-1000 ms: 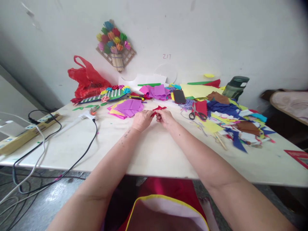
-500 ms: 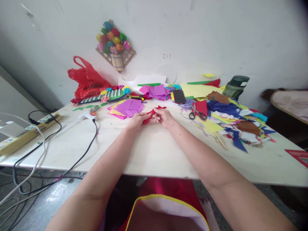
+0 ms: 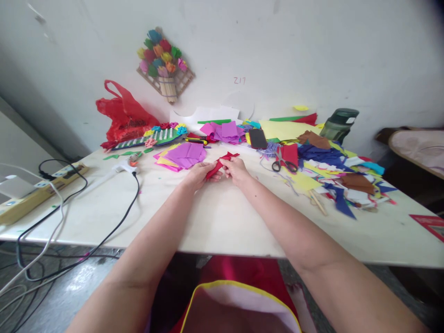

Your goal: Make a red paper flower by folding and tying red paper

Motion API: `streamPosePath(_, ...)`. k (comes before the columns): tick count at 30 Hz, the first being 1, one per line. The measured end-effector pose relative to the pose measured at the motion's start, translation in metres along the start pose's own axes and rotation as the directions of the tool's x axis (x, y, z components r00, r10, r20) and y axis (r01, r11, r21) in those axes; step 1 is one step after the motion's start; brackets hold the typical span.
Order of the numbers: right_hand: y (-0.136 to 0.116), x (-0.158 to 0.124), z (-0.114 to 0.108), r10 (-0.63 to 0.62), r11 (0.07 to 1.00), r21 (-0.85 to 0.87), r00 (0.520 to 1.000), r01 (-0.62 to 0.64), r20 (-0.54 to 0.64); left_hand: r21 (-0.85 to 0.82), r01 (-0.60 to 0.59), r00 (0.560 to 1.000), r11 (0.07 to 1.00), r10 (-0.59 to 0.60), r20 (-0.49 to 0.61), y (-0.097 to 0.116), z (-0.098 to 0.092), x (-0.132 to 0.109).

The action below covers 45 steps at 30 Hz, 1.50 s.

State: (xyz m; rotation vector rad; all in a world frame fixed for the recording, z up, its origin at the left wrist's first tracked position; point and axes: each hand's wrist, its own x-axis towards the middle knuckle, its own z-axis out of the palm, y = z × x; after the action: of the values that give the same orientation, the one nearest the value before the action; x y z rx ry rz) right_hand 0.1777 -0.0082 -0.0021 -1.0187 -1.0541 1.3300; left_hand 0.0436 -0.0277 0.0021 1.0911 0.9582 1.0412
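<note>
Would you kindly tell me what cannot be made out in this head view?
Red paper piece: its fold lies mostly under the left hand and right hand, head view.
Red plastic bag: contents hidden by its own wall, head view.
Red sheet on the table, far right: cut off by the picture's edge, head view.

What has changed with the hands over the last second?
The left hand has slid a little to the left along the red strip. The strip now slants from that hand up to the right hand; a second ago it was bunched above the fingertips. Both hands have kept their hold. The scissors, the purple sheets and the rest on the table lie as before.
</note>
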Motion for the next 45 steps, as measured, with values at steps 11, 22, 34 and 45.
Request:
streamPosePath(11,0.006,0.001,0.005,-0.062,0.988,-0.145,0.994,0.048,-0.088,0.121,-0.064,0.998,0.991,0.062,0.019,-0.007,-0.004,0.007)
streamPosePath(22,0.001,-0.005,0.001,0.021,0.992,-0.126,1.000,-0.020,0.002,0.091,-0.090,0.995,0.992,0.086,0.052,-0.005,-0.004,0.005)
streamPosePath(34,-0.005,-0.003,0.000,-0.071,0.994,-0.079,0.995,0.077,0.070,0.111,-0.239,0.969,0.965,0.244,-0.034,-0.005,-0.006,0.008)
streamPosePath(45,0.003,0.027,-0.045,-0.297,0.672,-0.734,0.942,0.091,-0.155,-0.099,-0.327,0.872,0.940,0.259,-0.415,0.000,-0.013,0.015)
